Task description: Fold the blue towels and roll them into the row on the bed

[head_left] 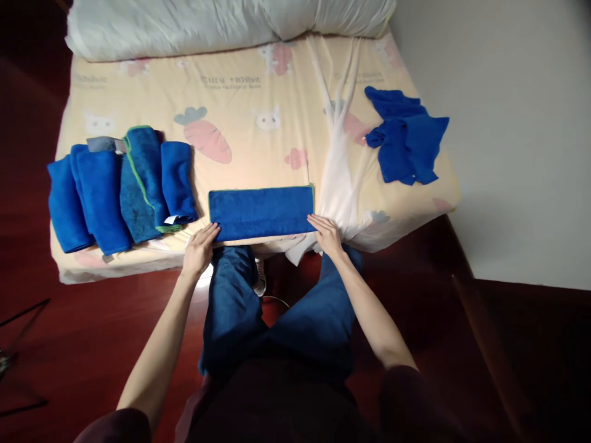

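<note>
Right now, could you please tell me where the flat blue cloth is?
In the head view, the flat blue cloth lies on the bed between the left hand and right hand, left of the crumpled cloth.

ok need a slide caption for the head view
Left hand and right hand touch opposite ends of a flat blue cloth between blue bundles and a crumpled blue pile.
</note>
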`<action>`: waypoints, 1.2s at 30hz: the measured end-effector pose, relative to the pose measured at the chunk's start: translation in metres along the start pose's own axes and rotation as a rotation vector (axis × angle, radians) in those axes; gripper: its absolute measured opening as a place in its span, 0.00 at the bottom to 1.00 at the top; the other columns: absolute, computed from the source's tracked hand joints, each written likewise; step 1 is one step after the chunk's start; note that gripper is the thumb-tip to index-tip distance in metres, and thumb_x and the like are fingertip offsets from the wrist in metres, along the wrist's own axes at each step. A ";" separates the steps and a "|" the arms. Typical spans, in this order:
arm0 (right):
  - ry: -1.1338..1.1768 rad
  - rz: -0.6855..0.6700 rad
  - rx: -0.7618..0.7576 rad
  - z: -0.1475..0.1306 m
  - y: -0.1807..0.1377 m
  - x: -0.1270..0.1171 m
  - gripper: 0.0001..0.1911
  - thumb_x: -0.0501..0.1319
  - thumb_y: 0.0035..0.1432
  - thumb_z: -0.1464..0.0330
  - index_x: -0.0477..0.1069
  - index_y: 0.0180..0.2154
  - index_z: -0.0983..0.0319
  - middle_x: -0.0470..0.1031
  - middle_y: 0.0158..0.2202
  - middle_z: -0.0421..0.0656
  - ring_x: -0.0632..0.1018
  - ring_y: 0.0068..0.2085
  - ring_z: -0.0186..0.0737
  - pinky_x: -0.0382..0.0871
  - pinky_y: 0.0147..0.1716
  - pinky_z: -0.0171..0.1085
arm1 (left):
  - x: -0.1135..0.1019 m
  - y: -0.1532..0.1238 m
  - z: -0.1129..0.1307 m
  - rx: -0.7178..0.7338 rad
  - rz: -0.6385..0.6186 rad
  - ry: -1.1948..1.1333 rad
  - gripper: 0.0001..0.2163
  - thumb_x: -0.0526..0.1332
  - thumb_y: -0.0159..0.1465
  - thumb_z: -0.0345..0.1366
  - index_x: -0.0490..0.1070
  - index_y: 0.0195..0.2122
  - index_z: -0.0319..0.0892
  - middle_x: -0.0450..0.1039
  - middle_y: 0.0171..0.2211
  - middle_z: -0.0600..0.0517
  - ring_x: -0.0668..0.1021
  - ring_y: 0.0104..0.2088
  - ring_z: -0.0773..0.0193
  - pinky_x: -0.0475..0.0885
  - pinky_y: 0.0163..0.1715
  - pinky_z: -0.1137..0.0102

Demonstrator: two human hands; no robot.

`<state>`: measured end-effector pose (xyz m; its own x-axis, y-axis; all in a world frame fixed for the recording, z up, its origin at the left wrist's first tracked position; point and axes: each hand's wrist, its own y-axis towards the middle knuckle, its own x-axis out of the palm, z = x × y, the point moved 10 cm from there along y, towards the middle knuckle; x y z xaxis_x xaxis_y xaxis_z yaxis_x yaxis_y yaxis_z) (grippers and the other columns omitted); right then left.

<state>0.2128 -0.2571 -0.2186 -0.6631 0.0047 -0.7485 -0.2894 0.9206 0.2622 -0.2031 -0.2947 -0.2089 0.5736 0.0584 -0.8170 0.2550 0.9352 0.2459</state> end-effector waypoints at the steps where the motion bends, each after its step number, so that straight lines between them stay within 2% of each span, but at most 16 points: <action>1: 0.009 0.003 -0.004 0.001 -0.003 0.001 0.33 0.52 0.63 0.80 0.76 0.63 0.53 0.76 0.65 0.40 0.75 0.68 0.46 0.69 0.68 0.53 | 0.000 -0.001 0.000 0.003 0.012 -0.004 0.24 0.52 0.69 0.28 0.74 0.64 0.43 0.72 0.67 0.44 0.72 0.70 0.51 0.68 0.69 0.49; 6: 0.044 0.044 -0.033 0.002 -0.004 0.001 0.33 0.52 0.62 0.81 0.77 0.63 0.53 0.78 0.64 0.41 0.75 0.67 0.45 0.69 0.68 0.53 | -0.001 -0.002 -0.011 -0.016 0.101 -0.119 0.25 0.53 0.65 0.27 0.76 0.61 0.42 0.76 0.63 0.43 0.74 0.67 0.52 0.69 0.69 0.50; 14: 0.099 0.033 0.008 0.005 -0.002 0.000 0.33 0.54 0.61 0.81 0.78 0.61 0.52 0.78 0.63 0.40 0.75 0.67 0.45 0.68 0.70 0.53 | -0.003 0.002 -0.018 -0.090 0.093 -0.227 0.24 0.56 0.62 0.29 0.77 0.59 0.44 0.77 0.62 0.45 0.75 0.67 0.52 0.69 0.69 0.50; 19: 0.254 0.117 0.158 0.018 0.003 -0.006 0.28 0.56 0.57 0.79 0.82 0.54 0.55 0.81 0.58 0.44 0.79 0.62 0.45 0.70 0.69 0.50 | -0.006 0.004 -0.020 -0.112 0.130 -0.238 0.21 0.57 0.65 0.29 0.78 0.57 0.44 0.78 0.60 0.45 0.77 0.64 0.52 0.71 0.67 0.52; 22: 0.315 0.174 0.248 0.027 0.007 -0.009 0.22 0.59 0.57 0.75 0.83 0.50 0.57 0.83 0.53 0.47 0.81 0.57 0.47 0.73 0.64 0.49 | -0.008 0.006 -0.024 -0.144 0.159 -0.217 0.17 0.59 0.69 0.36 0.78 0.57 0.42 0.79 0.58 0.43 0.78 0.60 0.51 0.73 0.63 0.54; 27: 0.348 0.219 0.328 0.042 0.009 -0.008 0.15 0.63 0.59 0.67 0.82 0.46 0.60 0.82 0.48 0.49 0.81 0.49 0.46 0.77 0.49 0.43 | -0.013 0.006 -0.030 -0.204 0.219 -0.224 0.16 0.59 0.72 0.46 0.79 0.52 0.42 0.81 0.53 0.42 0.79 0.56 0.52 0.74 0.58 0.56; 30: 0.382 0.260 0.357 0.051 0.007 -0.007 0.12 0.65 0.60 0.60 0.80 0.40 0.61 0.79 0.37 0.44 0.78 0.37 0.41 0.75 0.41 0.39 | -0.013 0.003 -0.039 -0.291 0.264 -0.236 0.18 0.60 0.71 0.50 0.80 0.47 0.41 0.81 0.46 0.43 0.79 0.49 0.53 0.75 0.49 0.60; 33: 0.446 0.304 0.398 0.059 0.006 -0.005 0.18 0.65 0.62 0.52 0.73 0.30 0.60 0.70 0.27 0.38 0.72 0.30 0.37 0.71 0.35 0.36 | -0.013 -0.002 -0.051 -0.430 0.321 -0.262 0.19 0.63 0.68 0.53 0.79 0.40 0.40 0.77 0.35 0.46 0.77 0.38 0.57 0.74 0.40 0.65; 36: 0.494 0.373 0.426 0.065 0.006 -0.004 0.23 0.66 0.60 0.46 0.70 0.30 0.59 0.71 0.28 0.38 0.74 0.32 0.38 0.73 0.37 0.37 | -0.011 -0.006 -0.056 -0.519 0.381 -0.393 0.20 0.65 0.66 0.54 0.76 0.43 0.41 0.74 0.34 0.49 0.75 0.32 0.64 0.73 0.33 0.70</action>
<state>0.2590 -0.2263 -0.2538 -0.9265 0.2623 -0.2697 0.2406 0.9642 0.1112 -0.2546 -0.2818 -0.2301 0.8090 0.3723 -0.4548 -0.3598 0.9256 0.1177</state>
